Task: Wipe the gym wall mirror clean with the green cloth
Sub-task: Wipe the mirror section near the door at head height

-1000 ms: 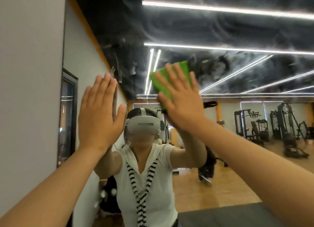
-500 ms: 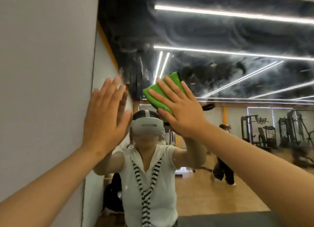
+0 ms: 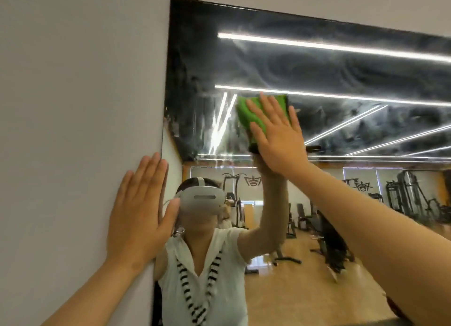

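Landmark: the wall mirror's (image 3: 317, 64) upper left corner, where the glass meets the grey wall (image 3: 73, 106).
Green cloth: (image 3: 260, 112) folded and flat on the glass, below and to the right of that corner.
Right hand: (image 3: 275, 140) open and flat, with straight, spread fingers pressing the cloth against the mirror; it doesn't curl round the cloth.
Left hand: (image 3: 139, 218) open with its fingers together, well below the corner. The palm lies on the wall and the thumb reaches over the mirror's edge.
Just changed: over the last second the cloth has slid closer to the corner side and a little higher. The left hand has moved off the glass onto the wall.
Glass: swirled haze (image 3: 305, 64) covers the dark upper band to the right of the corner, and vertical streaks (image 3: 195, 120) sit between the corner and the cloth.
Meaning for the task: wiping looks to be mid-way. The bracing palm no longer marks the mirror, and the smeared corner strip probably comes next.
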Action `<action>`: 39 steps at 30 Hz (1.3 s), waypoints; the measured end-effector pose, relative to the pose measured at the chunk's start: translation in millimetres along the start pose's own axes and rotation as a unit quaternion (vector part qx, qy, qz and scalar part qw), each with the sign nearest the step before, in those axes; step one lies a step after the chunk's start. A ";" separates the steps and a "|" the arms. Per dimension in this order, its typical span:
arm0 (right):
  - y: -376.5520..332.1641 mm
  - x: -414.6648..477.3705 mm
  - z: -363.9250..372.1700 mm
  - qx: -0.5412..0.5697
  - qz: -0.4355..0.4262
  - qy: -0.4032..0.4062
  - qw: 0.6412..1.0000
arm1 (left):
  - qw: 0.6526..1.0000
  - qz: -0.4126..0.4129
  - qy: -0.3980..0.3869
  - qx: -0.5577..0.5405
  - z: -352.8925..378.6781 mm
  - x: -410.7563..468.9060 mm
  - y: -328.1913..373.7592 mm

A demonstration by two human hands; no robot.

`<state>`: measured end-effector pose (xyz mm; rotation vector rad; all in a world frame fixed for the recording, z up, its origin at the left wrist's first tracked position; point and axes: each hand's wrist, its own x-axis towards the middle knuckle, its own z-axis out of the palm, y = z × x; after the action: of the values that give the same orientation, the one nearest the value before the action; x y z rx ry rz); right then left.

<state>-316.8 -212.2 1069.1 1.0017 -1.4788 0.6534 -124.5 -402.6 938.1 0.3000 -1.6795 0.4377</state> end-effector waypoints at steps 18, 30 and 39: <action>-93.5 26.1 15.5 0.006 -0.037 -0.022 0.999 | 0.999 -0.009 0.027 -0.022 0.4 -1.1 -1.7; -119.8 -36.9 36.1 0.008 -0.182 -0.030 0.983 | 0.997 -0.039 0.061 -0.024 4.9 -1.6 -5.9; -107.5 -13.5 25.4 -0.027 -0.057 -0.030 0.998 | 0.997 -0.043 0.058 -0.008 4.8 -3.0 -3.8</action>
<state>-236.6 -282.1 1036.1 1.0635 -1.4728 0.5029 -126.6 -408.3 935.1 0.3285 -1.5500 0.3708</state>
